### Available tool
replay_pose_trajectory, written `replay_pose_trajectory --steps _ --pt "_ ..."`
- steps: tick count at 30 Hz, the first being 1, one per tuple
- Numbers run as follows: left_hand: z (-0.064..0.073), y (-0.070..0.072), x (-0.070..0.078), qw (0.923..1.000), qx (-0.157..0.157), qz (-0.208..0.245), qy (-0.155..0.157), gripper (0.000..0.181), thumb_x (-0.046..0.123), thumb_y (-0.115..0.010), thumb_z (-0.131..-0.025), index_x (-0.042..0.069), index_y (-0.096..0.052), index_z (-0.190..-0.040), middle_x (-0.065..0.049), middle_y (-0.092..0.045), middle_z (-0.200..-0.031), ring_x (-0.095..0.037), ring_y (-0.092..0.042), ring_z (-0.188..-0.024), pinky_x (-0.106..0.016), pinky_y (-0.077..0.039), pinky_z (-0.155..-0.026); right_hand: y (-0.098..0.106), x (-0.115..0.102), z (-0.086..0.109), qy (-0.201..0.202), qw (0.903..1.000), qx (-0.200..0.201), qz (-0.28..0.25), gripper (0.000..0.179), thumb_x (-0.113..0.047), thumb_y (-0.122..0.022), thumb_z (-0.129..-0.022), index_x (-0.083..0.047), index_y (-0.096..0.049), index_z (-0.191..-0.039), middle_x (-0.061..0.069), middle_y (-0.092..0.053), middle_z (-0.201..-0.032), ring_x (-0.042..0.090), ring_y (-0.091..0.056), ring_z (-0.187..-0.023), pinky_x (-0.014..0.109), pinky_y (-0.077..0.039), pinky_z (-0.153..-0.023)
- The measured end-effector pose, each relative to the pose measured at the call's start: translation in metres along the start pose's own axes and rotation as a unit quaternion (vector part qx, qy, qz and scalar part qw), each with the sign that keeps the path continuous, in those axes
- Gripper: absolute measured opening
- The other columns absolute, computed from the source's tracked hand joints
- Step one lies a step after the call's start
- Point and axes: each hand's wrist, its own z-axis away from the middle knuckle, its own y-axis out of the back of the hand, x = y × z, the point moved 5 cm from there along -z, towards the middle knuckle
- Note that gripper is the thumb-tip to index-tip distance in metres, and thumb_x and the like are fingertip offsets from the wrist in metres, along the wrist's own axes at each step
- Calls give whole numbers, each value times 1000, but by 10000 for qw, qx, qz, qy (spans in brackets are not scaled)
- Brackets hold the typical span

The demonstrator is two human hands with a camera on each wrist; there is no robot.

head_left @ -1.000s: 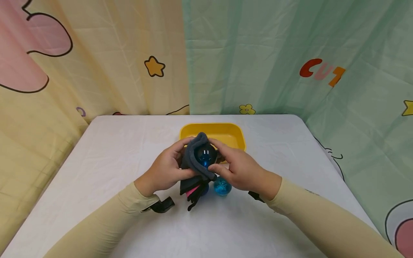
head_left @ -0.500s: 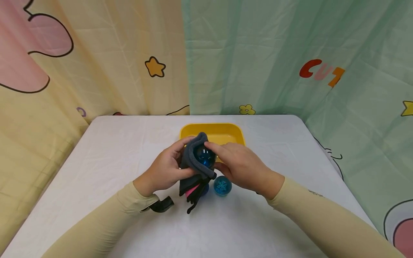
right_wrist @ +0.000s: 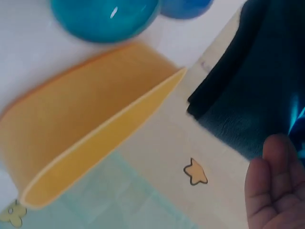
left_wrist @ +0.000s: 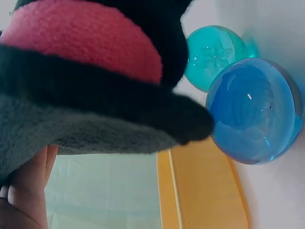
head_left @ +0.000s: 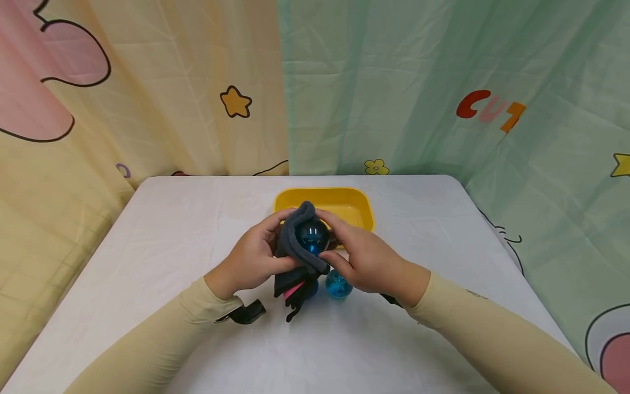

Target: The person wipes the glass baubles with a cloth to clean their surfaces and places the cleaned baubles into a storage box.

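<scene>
My left hand (head_left: 248,258) grips a dark grey cloth (head_left: 289,241) with black edges, folded partly around a clear blue ball (head_left: 313,234). From the right, my right hand (head_left: 374,260) holds that ball between thumb and fingers, against the cloth. A pink fuzzy part (left_wrist: 86,38) shows among the cloth's black-edged folds in the left wrist view. Beneath the hands, a teal ball (head_left: 338,285) lies on the table beside a darker blue ball (left_wrist: 255,112), which the cloth mostly covers in the head view.
Behind the hands stands a yellow tray (head_left: 351,208), its near side partly hidden by them. A white cloth covers the table (head_left: 197,208). Patterned curtains (head_left: 374,82) hang along the back and sides.
Half a second ago my right hand reached over the top of the ball; it has since moved back to the ball's right side. My left hand has kept its grip on the cloth.
</scene>
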Motion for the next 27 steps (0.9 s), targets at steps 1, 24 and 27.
replay_pose_trajectory --steps 1,24,27 --pt "0 0 0 10000 -3 30 11 77 -6 -79 -89 5 -42 -156 -20 -68 -135 -22 -71 -112 -28 -60 -97 1 0 0 141 9996 15 238 75 -21 -71 -102 -8 -29 -163 9 -70 -135 20 -74 -109 37 -62 -97" --pt "0 -5 0 9999 -87 -46 -56 78 -5 -79 -89 8 -43 -156 -19 -66 -136 -22 -71 -107 -28 -62 -93 -4 10 1 -571 9953 -27 -777 49 -30 -63 -107 -6 -52 -148 0 -77 -110 10 -70 -92 29 -62 -84" --pt "1 -2 -3 9999 -55 -112 -76 78 -5 -81 -88 7 -43 -156 -19 -67 -136 -20 -71 -107 -28 -62 -94 -3 5 0 -330 9986 -119 -402 69 -31 -66 -105 -10 -34 -162 3 -73 -127 14 -74 -104 35 -63 -93"
